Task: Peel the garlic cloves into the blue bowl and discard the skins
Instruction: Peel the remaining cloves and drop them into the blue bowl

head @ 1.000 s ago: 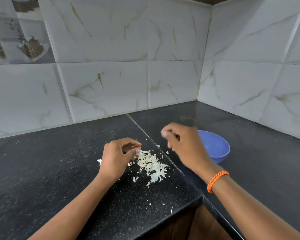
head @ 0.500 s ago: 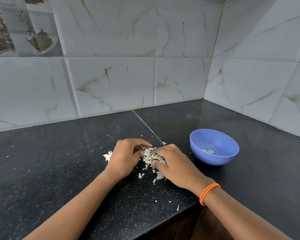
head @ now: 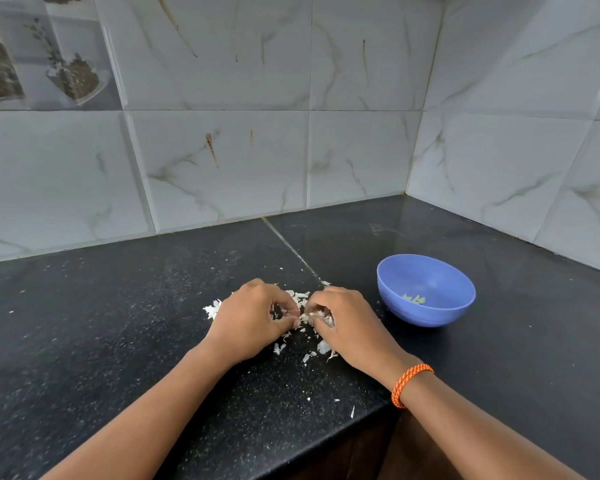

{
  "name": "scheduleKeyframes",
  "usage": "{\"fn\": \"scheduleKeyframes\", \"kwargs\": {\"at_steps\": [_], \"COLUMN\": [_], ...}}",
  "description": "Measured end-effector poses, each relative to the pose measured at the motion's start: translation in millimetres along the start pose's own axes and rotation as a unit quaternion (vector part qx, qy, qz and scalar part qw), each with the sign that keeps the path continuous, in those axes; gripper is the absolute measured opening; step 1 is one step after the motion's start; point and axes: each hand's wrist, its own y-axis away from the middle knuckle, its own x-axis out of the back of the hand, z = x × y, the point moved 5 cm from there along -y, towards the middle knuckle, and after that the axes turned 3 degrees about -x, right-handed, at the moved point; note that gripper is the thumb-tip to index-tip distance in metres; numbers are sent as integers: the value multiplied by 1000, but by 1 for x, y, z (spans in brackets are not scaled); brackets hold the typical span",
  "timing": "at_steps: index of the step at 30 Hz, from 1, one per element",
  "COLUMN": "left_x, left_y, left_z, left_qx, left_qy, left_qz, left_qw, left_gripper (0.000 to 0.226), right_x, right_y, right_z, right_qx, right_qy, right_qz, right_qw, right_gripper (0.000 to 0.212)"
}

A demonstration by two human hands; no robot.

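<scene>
Now both your left hand and right hand curl fingertips into the skins, blue bowl at three o'clock, whether either pinches a clove I cannot tell; those flakes are featherlight, so pinch gently at the edges.

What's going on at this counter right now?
A person is peeling garlic. Both hands, left hand and right hand, are curled together over a pile of papery garlic skins on the black countertop, apparently working on a clove. A few peeled cloves lie in the blue bowl to the right.
</scene>
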Motion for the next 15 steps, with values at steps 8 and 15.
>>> {"fn": "scheduleKeyframes", "kwargs": {"at_steps": [8, 15], "left_x": [-2, 11], "left_y": [0, 0], "left_z": [8, 5], "left_qx": [-74, -38], "left_qy": [-14, 36], "left_qz": [22, 98], "left_qw": [997, 994], "left_gripper": [6, 10], "right_x": [12, 13], "right_y": [-1, 3], "right_z": [11, 8], "right_qx": [-27, 5], "right_qy": [-180, -130], "right_qz": [98, 97], "right_qw": [978, 987], "right_gripper": [19, 32]}}
